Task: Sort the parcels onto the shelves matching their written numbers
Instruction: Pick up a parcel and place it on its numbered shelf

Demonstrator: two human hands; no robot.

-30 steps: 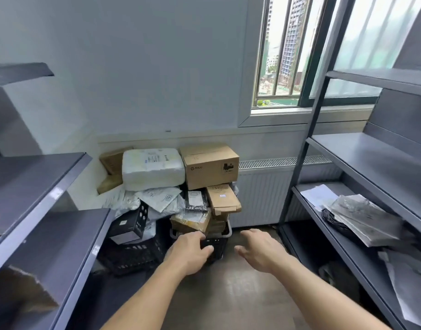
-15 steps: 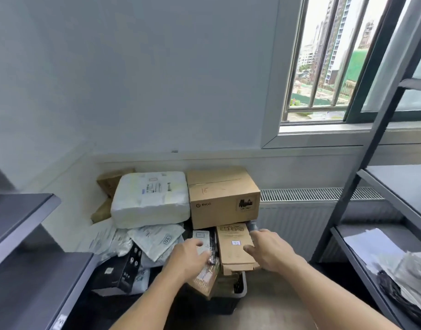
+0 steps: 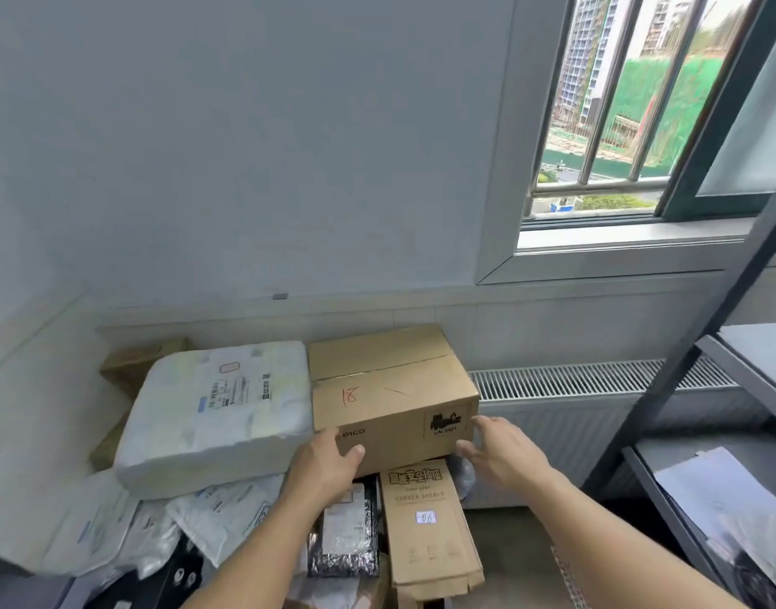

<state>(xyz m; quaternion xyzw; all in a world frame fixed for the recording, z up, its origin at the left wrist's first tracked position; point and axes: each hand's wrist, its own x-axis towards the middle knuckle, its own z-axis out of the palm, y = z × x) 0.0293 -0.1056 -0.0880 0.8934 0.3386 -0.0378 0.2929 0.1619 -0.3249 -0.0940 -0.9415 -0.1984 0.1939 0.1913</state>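
Beneath the barred window (image 3: 619,125), bracketing brown cardboard box (image 3: 399,402) marked 18 with left hand (image 3: 329,463) and right hand (image 3: 505,450), both spread; next: squeeze sides, lift.

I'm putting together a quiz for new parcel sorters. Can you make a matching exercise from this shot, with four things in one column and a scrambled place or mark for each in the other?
1. large cardboard box
2. white wrapped parcel
3. flat brown carton
4. right hand

A. small white sticker, lies below the box's front
B. open, by the box's right front corner
C. red "18" written on top
D. printed label, lies left of the box

Pairs: 1-C, 2-D, 3-A, 4-B
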